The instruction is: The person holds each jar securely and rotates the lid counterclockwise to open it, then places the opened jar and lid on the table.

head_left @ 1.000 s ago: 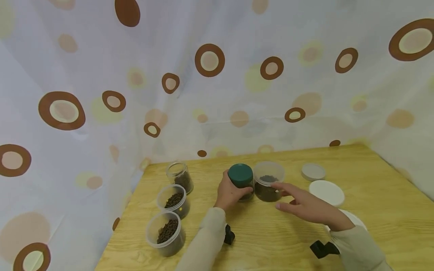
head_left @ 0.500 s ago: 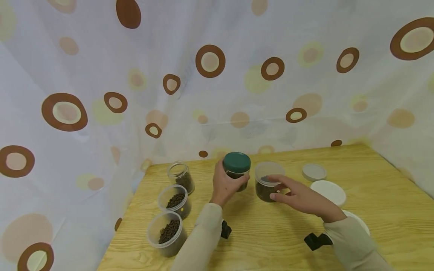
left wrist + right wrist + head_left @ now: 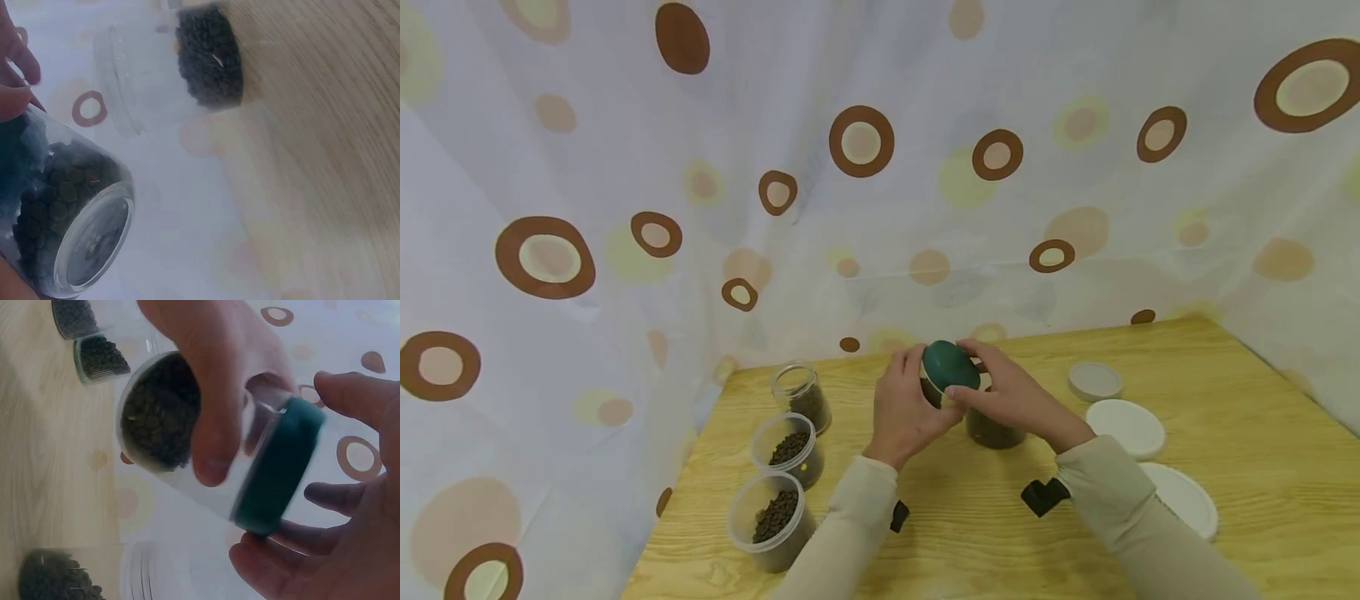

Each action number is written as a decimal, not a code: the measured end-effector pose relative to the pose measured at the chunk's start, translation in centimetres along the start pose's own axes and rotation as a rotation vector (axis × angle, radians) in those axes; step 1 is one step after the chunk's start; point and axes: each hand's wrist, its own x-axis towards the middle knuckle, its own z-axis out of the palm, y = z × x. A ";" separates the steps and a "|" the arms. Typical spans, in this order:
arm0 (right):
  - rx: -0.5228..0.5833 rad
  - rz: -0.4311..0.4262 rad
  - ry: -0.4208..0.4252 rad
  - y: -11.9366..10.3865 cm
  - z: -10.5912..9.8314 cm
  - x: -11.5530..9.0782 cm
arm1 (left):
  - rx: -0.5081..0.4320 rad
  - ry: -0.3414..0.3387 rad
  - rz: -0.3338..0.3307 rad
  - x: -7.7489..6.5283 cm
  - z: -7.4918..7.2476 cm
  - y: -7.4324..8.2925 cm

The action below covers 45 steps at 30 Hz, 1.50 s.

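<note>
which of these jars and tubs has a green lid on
The tilted jar held up off the table, with its green lid. The three containers in the row at left are open; the tub to its right shows no green lid.

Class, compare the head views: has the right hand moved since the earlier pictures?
Yes: the right hand moved leftward and up in the picture, away from the middle loose lid.
</note>
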 end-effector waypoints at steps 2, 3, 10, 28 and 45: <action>-0.012 0.016 -0.003 -0.1 0.4 0.7 | 0.042 0.007 0.038 0.0 -0.3 0.4; -0.015 0.028 0.002 -0.1 0.7 0.9 | 0.054 0.010 0.048 0.0 -0.5 0.5; -0.025 0.087 0.121 0.3 1.5 1.6 | -0.064 -0.092 -0.012 -0.3 -0.7 0.8; -0.026 0.200 -0.120 0.2 -2.7 2.1 | 0.087 -0.058 -0.004 0.7 0.1 0.9; -0.187 0.276 -0.087 -1.3 -1.7 3.2 | 0.250 0.033 0.085 0.1 -0.8 0.9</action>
